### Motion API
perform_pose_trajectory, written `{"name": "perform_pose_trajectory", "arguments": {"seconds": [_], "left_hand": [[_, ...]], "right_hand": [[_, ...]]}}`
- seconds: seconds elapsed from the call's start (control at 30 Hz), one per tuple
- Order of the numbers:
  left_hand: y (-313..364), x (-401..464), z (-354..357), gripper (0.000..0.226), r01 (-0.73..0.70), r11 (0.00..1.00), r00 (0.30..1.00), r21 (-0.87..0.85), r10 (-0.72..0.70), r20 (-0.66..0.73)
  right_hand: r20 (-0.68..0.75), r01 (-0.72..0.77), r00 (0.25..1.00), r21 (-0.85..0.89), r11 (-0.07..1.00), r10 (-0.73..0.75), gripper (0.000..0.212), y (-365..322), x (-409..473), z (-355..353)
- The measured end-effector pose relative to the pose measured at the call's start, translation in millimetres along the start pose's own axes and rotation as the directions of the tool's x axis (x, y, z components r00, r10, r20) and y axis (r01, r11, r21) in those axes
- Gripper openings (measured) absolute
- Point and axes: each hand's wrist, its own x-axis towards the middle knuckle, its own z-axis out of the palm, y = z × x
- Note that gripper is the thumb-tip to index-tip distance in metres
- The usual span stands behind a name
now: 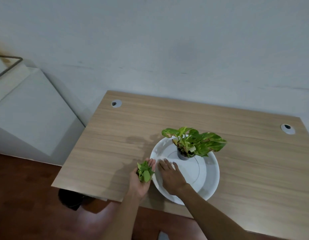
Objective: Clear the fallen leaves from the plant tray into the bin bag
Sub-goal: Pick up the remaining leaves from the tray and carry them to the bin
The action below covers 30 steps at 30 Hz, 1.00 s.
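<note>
A round white plant tray (208, 172) lies on the wooden desk (105, 141). A small potted plant (193, 144) with green and yellow leaves stands in its far part. My left hand (141, 179) is palm up, cupped just left of the tray's rim, holding a heap of green fallen leaves (144, 171). My right hand (171, 175) lies palm down inside the tray on its left side, fingers spread and touching the white surface. A dark shape that may be the bin bag (70, 198) shows under the desk's near left corner.
A white cabinet (29, 116) stands to the left of the desk, against the pale wall. Two cable holes (116, 103) (287, 129) sit near the desk's far edge. Brown floor lies below left.
</note>
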Motion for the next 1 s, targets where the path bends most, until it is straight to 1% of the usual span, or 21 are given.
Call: {"name": "perform_pose_trajectory", "arguments": {"seconds": [0.07, 0.13, 0.23, 0.3, 0.33, 0.37, 0.43, 0.47, 0.5, 0.57, 0.63, 0.7, 0.77, 0.8, 0.93, 1.0], "left_hand": [[1.2, -1.5, -0.6, 0.043, -0.007, 1.0, 1.0, 0.005, 0.007, -0.013], [1.1, -2.6, -1.5, 0.042, -0.019, 1.0, 1.0, 0.003, 0.019, -0.014], [-3.6, -6.1, 1.2, 0.041, -0.016, 1.0, 1.0, -0.008, 0.016, 0.003], [-8.7, -8.7, 6.4, 0.041, -0.01, 1.0, 1.0, 0.007, 0.01, 0.016], [-11.6, -9.9, 9.5, 0.041, -0.007, 1.0, 1.0, 0.017, 0.006, 0.023], [-14.8, -10.9, 12.4, 0.041, -0.003, 1.0, 1.0, 0.026, 0.003, 0.025], [-21.6, -13.2, 16.8, 0.042, 0.002, 0.999, 1.0, 0.042, -0.003, 0.02], [-24.9, -15.1, 18.1, 0.042, 0.007, 0.999, 1.0, 0.047, -0.008, 0.019], [-27.6, -16.8, 18.9, 0.042, 0.012, 0.998, 1.0, 0.054, -0.013, 0.021], [-31.0, -19.1, 19.0, 0.041, 0.016, 0.996, 1.0, 0.083, -0.018, 0.022], [-31.8, -19.3, 17.9, 0.042, 0.012, 0.995, 1.0, 0.103, -0.014, 0.02], [-31.6, -19.6, 16.9, 0.042, 0.012, 0.994, 1.0, 0.107, -0.014, 0.016], [-31.3, -20.5, 16.2, 0.042, 0.007, 0.994, 1.0, 0.108, -0.009, 0.017], [-31.0, -21.0, 15.9, 0.042, 0.004, 0.994, 1.0, 0.109, -0.006, 0.02], [-33.2, -20.6, 16.5, 0.041, -0.011, 0.995, 1.0, 0.097, 0.009, 0.024], [-35.2, -19.8, 16.4, 0.041, -0.02, 0.997, 1.0, 0.077, 0.019, 0.026]], "right_hand": [[-0.043, 0.064, 0.997, -0.01, 0.998, -0.064, 0.079, 8.4, -17.7, 10.3], [-0.086, 0.146, 0.985, -0.069, 0.987, -0.152, 0.079, 20.3, -36.8, 20.7], [-0.056, 0.313, 0.946, -0.099, 0.945, -0.319, 0.076, 38.1, -65.4, 27.3], [-0.026, 0.363, 0.929, -0.109, 0.925, -0.368, 0.077, 49.5, -80.2, 24.4], [-0.029, 0.37, 0.927, -0.084, 0.925, -0.373, 0.075, 52.8, -86.6, 19.3], [-0.053, 0.351, 0.935, -0.014, 0.936, -0.351, 0.07, 55.9, -91.3, 15.7], [-0.132, 0.261, 0.963, 0.219, 0.94, -0.236, 0.063, 58.9, -95.3, 4.4], [-0.134, 0.21, 0.975, 0.3, 0.93, -0.177, 0.062, 61.6, -94.7, -0.6], [-0.11, 0.166, 0.984, 0.33, 0.929, -0.137, 0.062, 64.4, -93.4, -6.4], [-0.019, 0.115, 0.993, 0.296, 0.948, -0.114, 0.059, 72.1, -88.8, -12.5], [0.058, 0.057, 0.995, 0.283, 0.957, -0.076, 0.064, 76.6, -84.3, -12.8], [0.081, 0.049, 0.994, 0.234, 0.971, -0.07, 0.067, 73.7, -82.4, -10.2], [0.071, 0.098, 0.992, 0.145, 0.985, -0.109, 0.065, 62.8, -85.0, -5.2], [0.059, 0.101, 0.992, 0.14, 0.985, -0.11, 0.067, 55.9, -88.8, -2.7], [0.054, 0.074, 0.995, 0.219, 0.973, -0.088, 0.07, 37.9, -109.5, -0.8], [0.042, 0.027, 0.998, 0.289, 0.957, -0.041, 0.069, 38.5, -113.6, -2.5]]}}
